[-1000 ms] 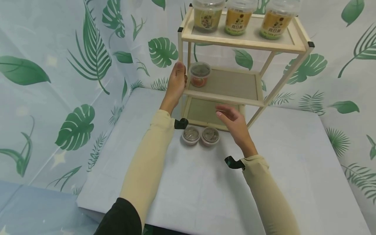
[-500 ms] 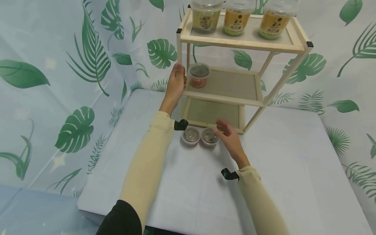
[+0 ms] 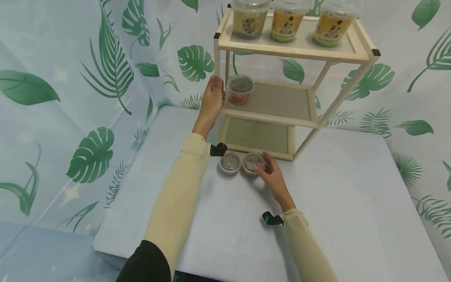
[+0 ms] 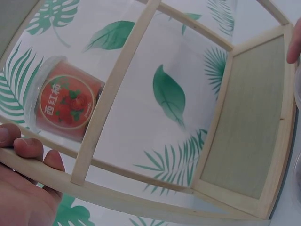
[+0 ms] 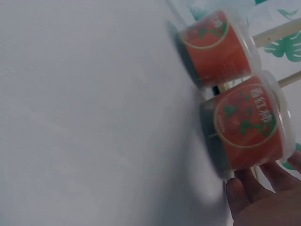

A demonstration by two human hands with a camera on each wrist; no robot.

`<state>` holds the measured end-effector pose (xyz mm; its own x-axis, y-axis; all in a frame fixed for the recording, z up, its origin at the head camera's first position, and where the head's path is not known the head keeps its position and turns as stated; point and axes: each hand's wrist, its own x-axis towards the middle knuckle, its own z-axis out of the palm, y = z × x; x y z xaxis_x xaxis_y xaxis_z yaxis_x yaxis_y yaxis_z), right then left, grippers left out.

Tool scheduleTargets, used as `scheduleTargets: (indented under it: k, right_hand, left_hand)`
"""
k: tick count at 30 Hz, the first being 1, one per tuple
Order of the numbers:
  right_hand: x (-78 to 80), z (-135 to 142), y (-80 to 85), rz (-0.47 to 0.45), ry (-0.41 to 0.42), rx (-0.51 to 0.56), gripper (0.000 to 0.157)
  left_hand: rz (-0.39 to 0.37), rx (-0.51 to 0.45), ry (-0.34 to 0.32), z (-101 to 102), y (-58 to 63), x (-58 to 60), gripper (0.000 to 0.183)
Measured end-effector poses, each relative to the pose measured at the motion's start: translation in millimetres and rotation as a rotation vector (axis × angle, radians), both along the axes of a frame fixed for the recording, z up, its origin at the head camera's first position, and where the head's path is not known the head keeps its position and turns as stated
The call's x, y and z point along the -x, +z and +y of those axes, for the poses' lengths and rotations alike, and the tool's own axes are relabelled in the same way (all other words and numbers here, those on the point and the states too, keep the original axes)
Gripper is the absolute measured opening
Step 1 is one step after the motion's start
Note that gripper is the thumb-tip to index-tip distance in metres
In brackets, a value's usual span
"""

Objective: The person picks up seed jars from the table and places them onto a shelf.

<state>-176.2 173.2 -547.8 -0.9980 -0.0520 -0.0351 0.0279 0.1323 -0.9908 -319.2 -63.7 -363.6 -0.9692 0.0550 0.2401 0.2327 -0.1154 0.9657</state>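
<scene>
My left hand (image 3: 213,94) grips the left front post (image 3: 217,60) of a wooden three-tier rack (image 3: 271,119); its fingertips (image 4: 28,147) curl over the wood in the left wrist view. On the table, just before the rack's bottom tier, two round lidded plastic cups stand side by side. My right hand (image 3: 275,178) holds the right-hand cup (image 3: 251,166) from its right, thumb at the near side and fingers round the far side. A red label with tomato artwork shows on this cup (image 5: 247,125) in the right wrist view. The left-hand cup (image 3: 230,162) stands close against it.
A similar tomato cup (image 3: 240,92) sits at the left of the middle shelf (image 3: 282,100). Three larger cups stand on the top shelf (image 3: 299,51), among them a yellow-labelled one (image 3: 285,25). The white table (image 3: 225,227) meets a leaf-patterned backdrop (image 3: 141,70).
My right hand has come down from in front of the rack's lower tier towards me and closed round the right-hand cup. My left hand has stayed on the post.
</scene>
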Motion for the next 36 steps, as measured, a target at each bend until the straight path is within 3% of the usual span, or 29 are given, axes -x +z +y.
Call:
scheduleTargets:
  k: [6, 13, 36]
  right_hand:
    - [-3.8, -5, -8.9, 0.025, -0.016, -0.036, 0.078]
    - [-6.7, -9, -17.7, 0.089, -0.026, 0.016, 0.076]
    - [-6.9, -16, -25.1, 0.085, -0.071, 0.031, 0.077]
  left_hand:
    - [-0.016, 0.004, -0.001, -1, 0.1, 0.6, 0.036]
    - [0.002, -0.001, -0.007, 0, -0.2, 0.6, 0.035]
    - [-0.002, -0.025, -0.015, -1, 0.1, 2.2, 0.035]
